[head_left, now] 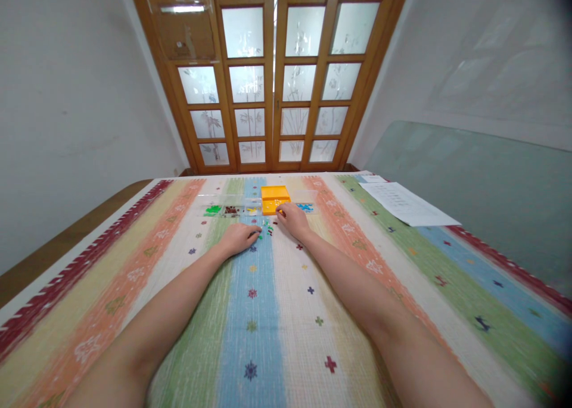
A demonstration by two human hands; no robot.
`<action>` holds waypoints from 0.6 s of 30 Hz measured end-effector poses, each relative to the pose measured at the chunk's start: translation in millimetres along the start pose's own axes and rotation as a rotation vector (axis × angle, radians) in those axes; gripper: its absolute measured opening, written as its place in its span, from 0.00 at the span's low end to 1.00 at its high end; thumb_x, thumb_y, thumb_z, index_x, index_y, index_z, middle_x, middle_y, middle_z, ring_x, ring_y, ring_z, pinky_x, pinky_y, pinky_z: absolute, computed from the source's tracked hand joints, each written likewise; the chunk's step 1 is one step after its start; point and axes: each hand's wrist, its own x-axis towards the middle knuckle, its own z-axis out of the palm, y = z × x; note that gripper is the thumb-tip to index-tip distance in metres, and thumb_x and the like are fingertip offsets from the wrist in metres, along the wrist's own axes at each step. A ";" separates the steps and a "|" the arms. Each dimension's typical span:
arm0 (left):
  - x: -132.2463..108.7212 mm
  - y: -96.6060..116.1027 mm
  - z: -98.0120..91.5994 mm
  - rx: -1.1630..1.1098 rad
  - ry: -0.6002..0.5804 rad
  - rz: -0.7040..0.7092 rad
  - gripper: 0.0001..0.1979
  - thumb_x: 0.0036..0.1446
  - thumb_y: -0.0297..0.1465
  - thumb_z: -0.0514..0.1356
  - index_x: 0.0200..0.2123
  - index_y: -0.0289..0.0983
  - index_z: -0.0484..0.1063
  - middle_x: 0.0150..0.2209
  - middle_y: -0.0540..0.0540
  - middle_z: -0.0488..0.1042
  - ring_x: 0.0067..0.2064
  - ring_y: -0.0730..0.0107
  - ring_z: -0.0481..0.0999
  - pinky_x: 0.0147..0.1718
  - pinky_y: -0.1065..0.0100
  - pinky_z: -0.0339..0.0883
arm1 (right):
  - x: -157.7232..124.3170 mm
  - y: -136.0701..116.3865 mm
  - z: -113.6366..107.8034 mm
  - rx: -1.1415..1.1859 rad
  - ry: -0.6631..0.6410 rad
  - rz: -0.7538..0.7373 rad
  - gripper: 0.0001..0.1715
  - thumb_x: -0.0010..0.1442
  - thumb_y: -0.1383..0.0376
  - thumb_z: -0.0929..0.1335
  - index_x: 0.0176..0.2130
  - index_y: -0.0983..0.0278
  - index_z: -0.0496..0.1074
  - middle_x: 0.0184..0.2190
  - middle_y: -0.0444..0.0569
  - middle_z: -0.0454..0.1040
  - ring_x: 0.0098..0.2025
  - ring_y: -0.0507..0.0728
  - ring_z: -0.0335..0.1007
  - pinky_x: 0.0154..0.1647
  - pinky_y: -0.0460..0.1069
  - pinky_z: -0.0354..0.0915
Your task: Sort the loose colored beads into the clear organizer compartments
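Observation:
My left hand (pixel 241 239) rests on the blue stripe of the tablecloth, its fingertips pinched together; whatever is between them is too small to name. Beside those fingertips lie several loose green and dark red pieces (pixel 270 231). At the front edge of a yellow box (pixel 275 191), my right hand (pixel 294 219) has its fingers closed in a pinch, with a tiny dark spot at the tips that I cannot identify. The yellow box stands with its lid up and holds small pale pieces. Green pieces (pixel 213 210), brown pieces (pixel 232 210) and blue pieces (pixel 305 207) sit in clear containers on both sides.
A striped tablecloth (pixel 252 342) covers the table. Printed white paper (pixel 404 202) lies at the back right. Beyond the table's far edge are wooden doors with frosted panes (pixel 272 62). A pale green panel (pixel 473 176) leans by the right wall.

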 end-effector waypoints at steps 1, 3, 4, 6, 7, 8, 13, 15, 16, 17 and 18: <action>0.3 -0.3 0.4 0.001 -0.002 0.001 0.20 0.70 0.41 0.53 0.57 0.45 0.79 0.48 0.43 0.83 0.46 0.56 0.81 0.47 0.62 0.70 | 1.6 4.7 -1.4 0.013 0.037 0.044 0.10 0.68 0.65 0.66 0.44 0.62 0.78 0.40 0.51 0.78 0.44 0.59 0.71 0.47 0.50 0.62; 0.8 -0.9 1.4 0.003 -0.004 0.002 0.20 0.70 0.41 0.53 0.57 0.45 0.79 0.47 0.43 0.83 0.45 0.57 0.81 0.47 0.62 0.70 | 4.4 14.9 -4.3 0.025 0.101 0.142 0.11 0.68 0.64 0.65 0.44 0.62 0.78 0.39 0.51 0.79 0.41 0.59 0.71 0.45 0.50 0.62; 1.0 -1.1 1.8 0.002 -0.003 0.003 0.20 0.71 0.41 0.53 0.57 0.45 0.78 0.47 0.43 0.83 0.45 0.57 0.81 0.47 0.62 0.70 | 5.5 20.0 -5.4 0.028 0.124 0.185 0.12 0.68 0.64 0.65 0.44 0.62 0.78 0.38 0.50 0.79 0.40 0.58 0.72 0.44 0.50 0.62; 1.4 -1.5 2.7 -0.005 0.003 0.008 0.20 0.71 0.41 0.53 0.57 0.45 0.78 0.47 0.43 0.83 0.45 0.57 0.81 0.47 0.62 0.70 | 7.0 29.0 -6.5 0.027 0.155 0.250 0.13 0.68 0.63 0.64 0.45 0.62 0.78 0.37 0.50 0.79 0.39 0.58 0.72 0.42 0.50 0.62; 1.6 -1.6 3.0 -0.009 0.005 0.009 0.19 0.70 0.41 0.53 0.57 0.45 0.78 0.47 0.43 0.83 0.45 0.57 0.81 0.47 0.62 0.70 | 7.5 32.5 -6.4 0.023 0.164 0.274 0.14 0.68 0.62 0.64 0.45 0.61 0.78 0.37 0.50 0.79 0.38 0.58 0.72 0.41 0.50 0.62; 1.8 -1.9 3.4 -0.012 0.004 0.010 0.19 0.70 0.41 0.53 0.57 0.45 0.78 0.47 0.43 0.83 0.45 0.57 0.81 0.47 0.62 0.70 | 7.8 35.2 -5.9 0.018 0.168 0.292 0.14 0.68 0.62 0.64 0.45 0.61 0.79 0.37 0.50 0.79 0.38 0.58 0.72 0.41 0.50 0.62; 3.2 -4.6 4.3 0.007 0.012 -0.002 0.19 0.70 0.41 0.52 0.56 0.46 0.79 0.45 0.43 0.83 0.44 0.56 0.81 0.45 0.62 0.69 | 8.5 38.2 -1.6 -0.005 0.103 0.331 0.14 0.68 0.63 0.65 0.46 0.60 0.80 0.41 0.51 0.82 0.42 0.59 0.74 0.43 0.50 0.63; 3.6 -7.3 4.1 0.013 0.030 -0.029 0.20 0.70 0.41 0.52 0.55 0.45 0.79 0.43 0.42 0.83 0.43 0.56 0.81 0.44 0.62 0.69 | 8.6 36.8 -0.6 -0.005 0.074 0.339 0.14 0.68 0.64 0.65 0.47 0.59 0.80 0.44 0.51 0.82 0.44 0.60 0.75 0.45 0.50 0.64; 3.7 -9.0 3.8 0.014 0.038 -0.046 0.20 0.70 0.41 0.52 0.54 0.45 0.79 0.42 0.42 0.83 0.42 0.56 0.81 0.43 0.62 0.68 | 8.6 35.9 -0.2 -0.003 0.068 0.336 0.13 0.69 0.64 0.65 0.47 0.59 0.80 0.45 0.51 0.82 0.45 0.60 0.75 0.46 0.50 0.64; 3.8 -10.8 3.5 0.015 0.045 -0.061 0.19 0.70 0.41 0.52 0.54 0.44 0.79 0.40 0.42 0.83 0.42 0.56 0.80 0.43 0.62 0.68 | 8.4 34.9 0.1 0.000 0.064 0.326 0.13 0.69 0.64 0.66 0.47 0.59 0.80 0.46 0.51 0.82 0.46 0.60 0.76 0.47 0.50 0.64; 3.8 -12.7 3.1 0.017 0.049 -0.073 0.19 0.70 0.41 0.52 0.53 0.44 0.80 0.39 0.42 0.83 0.41 0.56 0.80 0.42 0.62 0.68 | 8.1 33.8 0.5 0.004 0.060 0.309 0.13 0.69 0.64 0.66 0.47 0.59 0.80 0.47 0.51 0.82 0.47 0.60 0.76 0.48 0.51 0.65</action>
